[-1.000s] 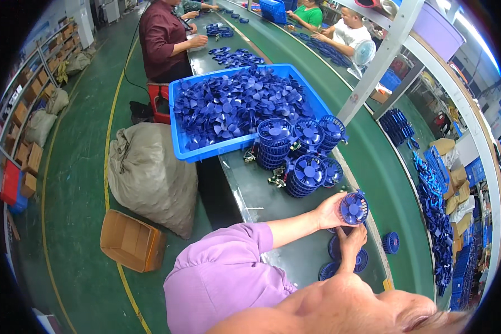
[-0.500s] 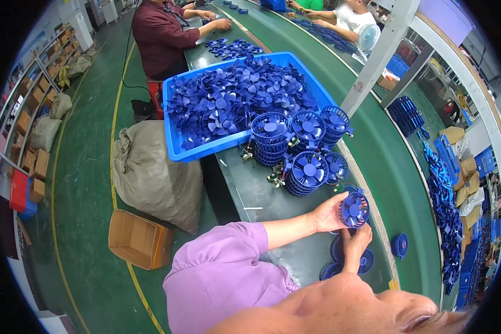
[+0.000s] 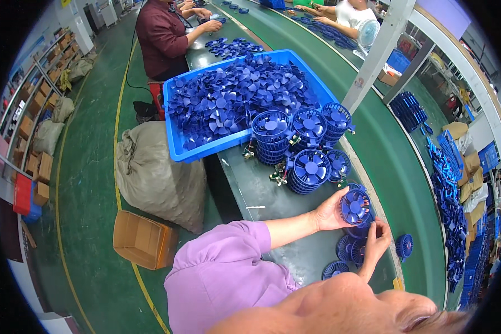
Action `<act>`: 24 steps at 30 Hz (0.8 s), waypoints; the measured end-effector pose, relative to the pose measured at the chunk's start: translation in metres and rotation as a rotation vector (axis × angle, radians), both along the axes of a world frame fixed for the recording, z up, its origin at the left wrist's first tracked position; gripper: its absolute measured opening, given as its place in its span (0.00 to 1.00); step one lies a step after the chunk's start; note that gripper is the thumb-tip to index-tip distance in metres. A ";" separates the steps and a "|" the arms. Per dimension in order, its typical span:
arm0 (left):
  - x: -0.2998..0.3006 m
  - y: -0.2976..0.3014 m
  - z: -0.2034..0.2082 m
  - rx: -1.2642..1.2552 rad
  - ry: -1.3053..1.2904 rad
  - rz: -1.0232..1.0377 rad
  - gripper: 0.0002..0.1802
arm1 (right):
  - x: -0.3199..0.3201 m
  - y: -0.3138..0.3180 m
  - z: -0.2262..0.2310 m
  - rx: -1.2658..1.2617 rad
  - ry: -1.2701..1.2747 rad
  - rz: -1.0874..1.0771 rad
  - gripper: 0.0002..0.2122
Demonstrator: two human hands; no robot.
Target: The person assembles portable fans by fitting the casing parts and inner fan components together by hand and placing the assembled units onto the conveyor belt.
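Observation:
My left hand is closed around the side of a round blue fan housing with a blue fan blade seated inside it. My right hand is at the lower right of that housing, thumb and fingertips pinched together. Whatever lies between those fingertips is too small to make out. Just below the held fan, other blue fan parts partly show. Round blue grilles lie on the dark bench beside my right wrist. Stacked blue fan housings with blades stand beyond my left hand, small circuit boards hanging off them.
A blue tray heaped with fan blades sits farther along the bench. The green conveyor belt runs along the right, carrying a round blue grille. A sack and a cardboard box stand left. Co-workers sit at the far end.
My right hand has moved from beneath the fan to its right side. More of the grilles on the bench shows now. The fan in my left hand has shifted only slightly.

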State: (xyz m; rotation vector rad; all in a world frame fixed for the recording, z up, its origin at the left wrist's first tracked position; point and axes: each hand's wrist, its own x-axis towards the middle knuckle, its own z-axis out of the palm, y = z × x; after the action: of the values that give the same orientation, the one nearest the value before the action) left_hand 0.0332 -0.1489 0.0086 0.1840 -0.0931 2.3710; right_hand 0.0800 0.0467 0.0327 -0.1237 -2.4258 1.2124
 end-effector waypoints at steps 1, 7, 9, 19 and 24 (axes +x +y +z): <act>0.001 0.000 0.002 -0.018 0.005 0.010 0.28 | -0.001 0.007 -0.004 -0.107 -0.006 -0.002 0.03; 0.002 0.013 -0.015 -0.177 0.096 0.033 0.26 | 0.004 -0.016 0.004 -0.341 0.249 0.119 0.04; 0.004 0.017 -0.019 -0.197 0.078 -0.022 0.25 | 0.009 -0.040 0.017 -0.097 0.245 0.178 0.07; 0.016 0.022 -0.016 -0.275 -0.052 0.033 0.23 | 0.017 -0.075 0.028 0.171 0.139 0.289 0.14; 0.024 0.031 -0.024 -0.562 0.142 0.423 0.21 | 0.015 -0.072 0.004 -0.110 0.109 0.235 0.27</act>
State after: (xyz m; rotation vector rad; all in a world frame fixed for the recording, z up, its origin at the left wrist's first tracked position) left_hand 0.0573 -0.1183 -0.0151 0.1036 0.7383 2.6806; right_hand 0.0948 -0.0252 0.0363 0.1964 -2.3283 1.4157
